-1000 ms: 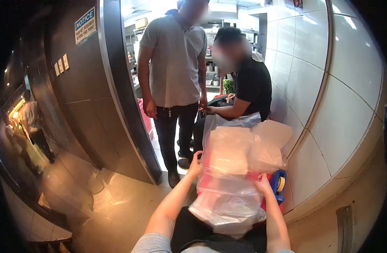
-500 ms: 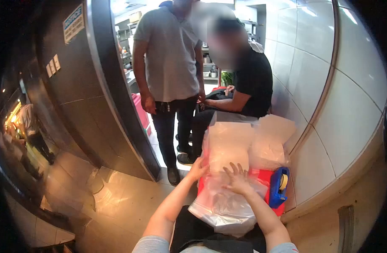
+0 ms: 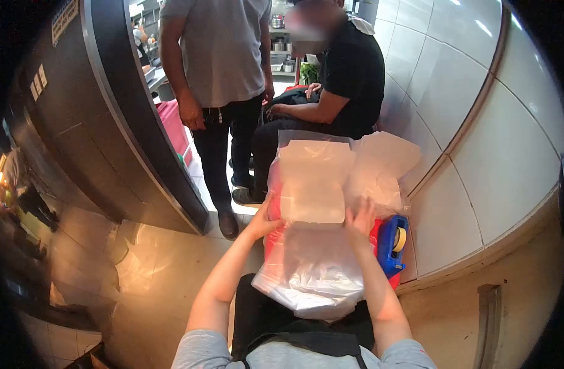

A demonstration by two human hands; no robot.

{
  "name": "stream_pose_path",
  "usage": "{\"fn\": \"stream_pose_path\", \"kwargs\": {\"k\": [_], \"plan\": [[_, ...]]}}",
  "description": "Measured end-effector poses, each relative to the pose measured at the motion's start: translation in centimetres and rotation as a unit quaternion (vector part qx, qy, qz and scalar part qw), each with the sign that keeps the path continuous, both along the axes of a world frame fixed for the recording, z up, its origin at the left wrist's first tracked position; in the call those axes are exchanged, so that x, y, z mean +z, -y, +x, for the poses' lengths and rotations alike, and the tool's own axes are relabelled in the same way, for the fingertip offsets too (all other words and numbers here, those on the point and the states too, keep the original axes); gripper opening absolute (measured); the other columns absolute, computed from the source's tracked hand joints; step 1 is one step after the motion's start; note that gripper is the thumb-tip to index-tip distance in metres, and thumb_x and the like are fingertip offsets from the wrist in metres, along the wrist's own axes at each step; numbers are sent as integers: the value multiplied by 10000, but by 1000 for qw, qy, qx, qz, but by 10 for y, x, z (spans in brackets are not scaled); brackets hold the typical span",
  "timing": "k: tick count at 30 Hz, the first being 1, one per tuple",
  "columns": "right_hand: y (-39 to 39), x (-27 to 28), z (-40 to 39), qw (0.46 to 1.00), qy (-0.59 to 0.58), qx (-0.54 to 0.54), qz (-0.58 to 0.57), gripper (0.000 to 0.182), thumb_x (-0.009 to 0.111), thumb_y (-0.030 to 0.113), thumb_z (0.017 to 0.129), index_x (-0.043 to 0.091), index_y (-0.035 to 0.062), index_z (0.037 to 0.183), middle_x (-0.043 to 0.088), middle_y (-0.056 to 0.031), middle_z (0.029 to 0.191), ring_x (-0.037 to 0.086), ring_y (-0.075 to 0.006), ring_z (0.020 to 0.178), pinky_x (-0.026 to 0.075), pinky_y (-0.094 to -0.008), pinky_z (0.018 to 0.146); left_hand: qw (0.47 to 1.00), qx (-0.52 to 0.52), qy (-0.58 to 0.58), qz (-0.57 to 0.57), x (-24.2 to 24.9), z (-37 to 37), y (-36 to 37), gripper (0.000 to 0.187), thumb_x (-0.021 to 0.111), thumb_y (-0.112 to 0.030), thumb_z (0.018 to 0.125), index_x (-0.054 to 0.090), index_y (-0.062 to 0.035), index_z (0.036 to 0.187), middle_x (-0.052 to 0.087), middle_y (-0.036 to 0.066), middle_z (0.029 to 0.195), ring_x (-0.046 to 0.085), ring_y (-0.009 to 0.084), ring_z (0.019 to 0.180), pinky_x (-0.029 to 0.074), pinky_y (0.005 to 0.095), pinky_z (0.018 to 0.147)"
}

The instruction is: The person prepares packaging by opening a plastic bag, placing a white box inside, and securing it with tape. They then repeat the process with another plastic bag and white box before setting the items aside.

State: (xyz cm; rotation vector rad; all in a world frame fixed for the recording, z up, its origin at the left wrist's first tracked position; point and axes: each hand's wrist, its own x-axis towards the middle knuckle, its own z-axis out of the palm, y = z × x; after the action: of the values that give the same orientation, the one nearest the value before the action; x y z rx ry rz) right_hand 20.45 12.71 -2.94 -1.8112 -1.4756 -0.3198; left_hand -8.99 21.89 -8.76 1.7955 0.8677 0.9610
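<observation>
A clear plastic bag [image 3: 312, 252] lies across a red surface in front of me, its shiny loose end hanging toward my lap. Inside its far part is a flat white cardboard piece [image 3: 312, 184], shaped like an unfolded box. My left hand [image 3: 264, 222] rests at the bag's left edge, thumb and fingers apart. On the right side, my right hand [image 3: 360, 221] lies with fingers stretched out, slightly blurred, beside the cardboard's near right corner. A second bagged white cardboard piece [image 3: 383, 166] sits just beyond it. Near my right forearm stands a blue tape dispenser [image 3: 390, 246] with a yellowish roll.
One person in a grey shirt [image 3: 223, 52] stands ahead; another in a black shirt [image 3: 352, 80] sits behind the bags. A tiled wall [image 3: 454, 154] rises on the right, a dark partition [image 3: 116, 123] on the left. Kitchen shelves show beyond the doorway.
My right hand has moved from the middle of the bag to its right side. The plastic over the near part now lies flatter. My view has tilted down.
</observation>
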Motion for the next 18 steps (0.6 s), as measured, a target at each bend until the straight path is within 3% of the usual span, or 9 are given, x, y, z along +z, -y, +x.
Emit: {"fn": "stream_pose_path", "kwargs": {"k": [1, 4, 5, 7, 10, 13, 16, 18], "plan": [[-12, -7, 16, 999, -33, -27, 12, 585, 619, 251, 791, 385, 50, 1289, 453, -222, 1189, 403, -352, 1135, 347, -453, 922, 1000, 5, -13, 10, -2, -1, -2, 962, 742, -111, 743, 88, -42, 1444, 166, 143, 1488, 383, 159, 1222, 439, 306, 920], [-33, -27, 42, 973, -226, 28, -27, 468, 590, 115, 785, 406, 18, 1204, 513, -173, 974, 501, -284, 925, 418, -385, 801, 996, 12, 54, -67, 21, 7, 10, 885, 714, -123, 757, 150, -24, 1432, 200, 159, 1474, 363, 177, 1256, 398, 314, 968], [-35, -30, 44, 971, -236, 29, -17, 426, 572, 89, 789, 408, 18, 1176, 509, -143, 918, 504, -249, 854, 427, -361, 757, 993, 99, -63, -17, 34, 9, 19, 882, 725, -136, 736, 184, -39, 1425, 228, 172, 1455, 328, 218, 1285, 356, 340, 1002], [-38, -31, 45, 966, -256, 31, 5, 346, 536, 37, 798, 411, 17, 1119, 502, -82, 805, 510, -177, 713, 444, -312, 669, 917, 262, -291, 83, 73, 24, 39, 879, 747, -163, 693, 250, -68, 1412, 285, 198, 1418, 257, 300, 1343, 272, 392, 1070], [-41, -30, 41, 951, -304, 53, 36, 287, 549, 41, 799, 427, -1, 1056, 502, -67, 762, 504, -169, 675, 435, -303, 626, 948, 156, -68, 270, 58, 52, 18, 733, 675, -150, 762, 308, -139, 1395, 278, 162, 1425, 227, 329, 1350, 277, 493, 1053], [-44, -29, 36, 960, -271, 54, 52, 340, 567, 71, 790, 423, -9, 1087, 489, -134, 852, 497, -258, 784, 418, -375, 710, 917, -160, -241, 273, 69, 86, 11, 546, 453, -350, 905, 287, -231, 1412, 168, 106, 1491, 156, 342, 1371, 178, 574, 1063], [-55, -3, 33, 987, -78, 29, 135, 423, 609, 158, 802, 425, -9, 1143, 491, -183, 984, 473, -318, 933, 379, -427, 833, 871, -132, -357, 311, 65, 104, -2, 568, 387, -417, 934, 208, -220, 1437, 109, 88, 1509, 93, 349, 1382, 170, 603, 1054], [-81, 24, 34, 987, -25, 79, 136, 542, 638, 242, 794, 406, -9, 1214, 457, -231, 1143, 408, -377, 1076, 306, -472, 931, 836, -152, -413, 329, 56, 111, -9, 577, 281, -492, 936, 160, -251, 1446, 75, 81, 1516, 83, 344, 1385, 146, 596, 1064]]}}
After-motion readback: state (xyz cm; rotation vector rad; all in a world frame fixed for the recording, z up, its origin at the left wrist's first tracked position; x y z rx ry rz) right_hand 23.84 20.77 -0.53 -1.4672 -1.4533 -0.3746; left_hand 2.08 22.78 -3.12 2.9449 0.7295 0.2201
